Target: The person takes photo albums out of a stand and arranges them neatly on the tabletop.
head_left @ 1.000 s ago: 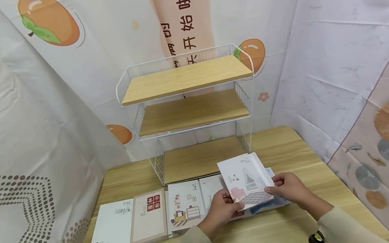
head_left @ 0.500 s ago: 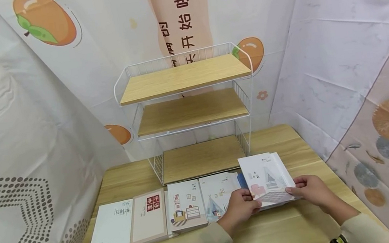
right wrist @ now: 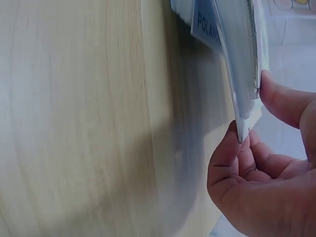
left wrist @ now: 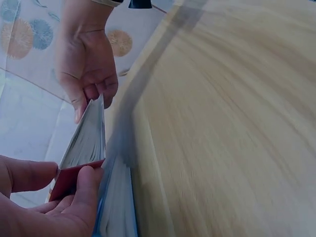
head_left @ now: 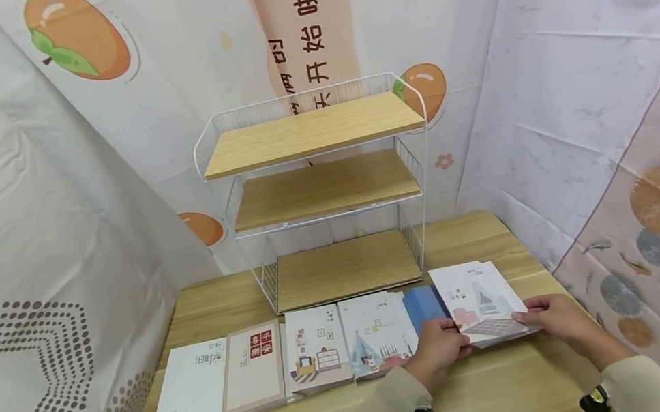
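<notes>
Both hands hold a white hardcover book (head_left: 483, 297) with a pink sofa drawn on its cover, at the right end of a row of books. My left hand (head_left: 437, 347) pinches its near left corner; the left wrist view shows thumb and fingers at its red spine (left wrist: 74, 180). At the near right corner, my right hand (head_left: 561, 322) pinches the cover edges between thumb and fingers, with the pages (right wrist: 232, 29) hanging between. A blue book (head_left: 425, 304) lies just left of the held one, partly covered by my left hand.
Further left lie a book with a tent drawing (head_left: 377, 337), one with a room drawing (head_left: 316, 348), a beige book (head_left: 251, 370) and a white book (head_left: 188, 388). Behind the row stands a three-tier rack (head_left: 328, 189) with wooden boards on the wooden table (head_left: 494, 234).
Both hands have carried the white book to the right, from above the tent and blue books to the row's right end. The blue book and the tent drawing have come into sight.
</notes>
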Available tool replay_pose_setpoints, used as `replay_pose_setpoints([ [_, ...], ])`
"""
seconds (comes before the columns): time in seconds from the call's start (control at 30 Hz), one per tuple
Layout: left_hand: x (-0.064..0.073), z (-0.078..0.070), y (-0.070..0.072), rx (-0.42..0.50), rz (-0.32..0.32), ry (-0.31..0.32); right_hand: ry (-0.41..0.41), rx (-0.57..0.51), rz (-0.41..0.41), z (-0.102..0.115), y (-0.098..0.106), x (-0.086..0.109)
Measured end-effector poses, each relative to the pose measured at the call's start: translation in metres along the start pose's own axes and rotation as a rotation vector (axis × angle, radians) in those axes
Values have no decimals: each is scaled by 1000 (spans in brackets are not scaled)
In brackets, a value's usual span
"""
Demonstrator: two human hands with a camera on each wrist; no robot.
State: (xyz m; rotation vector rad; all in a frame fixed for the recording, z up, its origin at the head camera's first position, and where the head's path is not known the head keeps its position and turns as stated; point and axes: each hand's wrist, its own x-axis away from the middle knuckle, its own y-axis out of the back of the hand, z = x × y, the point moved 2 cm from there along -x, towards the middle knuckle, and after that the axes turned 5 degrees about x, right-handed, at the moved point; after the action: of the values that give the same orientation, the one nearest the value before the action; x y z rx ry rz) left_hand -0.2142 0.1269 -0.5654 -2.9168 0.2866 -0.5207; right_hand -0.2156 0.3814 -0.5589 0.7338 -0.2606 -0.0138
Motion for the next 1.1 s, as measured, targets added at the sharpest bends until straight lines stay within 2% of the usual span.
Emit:
replay_pose_setpoints([
  [0.13,-4,3,-13,26,-52,37,-30,-38,21,-10,4,-4],
  [0.23,-4,2,-21,6,-77,58,-58,-68,37,-19,7,-6],
  [0.6,-5,-4,-41,-115,-72,61,-87,-78,42,-36,16,-14],
  [0.9,-10,1,-48,-269,-50,108,-75,72,-5,-47,23,-17],
  [1.1,-13,4,-49,-285,-30,104,-52,165,-28,-46,25,-18],
])
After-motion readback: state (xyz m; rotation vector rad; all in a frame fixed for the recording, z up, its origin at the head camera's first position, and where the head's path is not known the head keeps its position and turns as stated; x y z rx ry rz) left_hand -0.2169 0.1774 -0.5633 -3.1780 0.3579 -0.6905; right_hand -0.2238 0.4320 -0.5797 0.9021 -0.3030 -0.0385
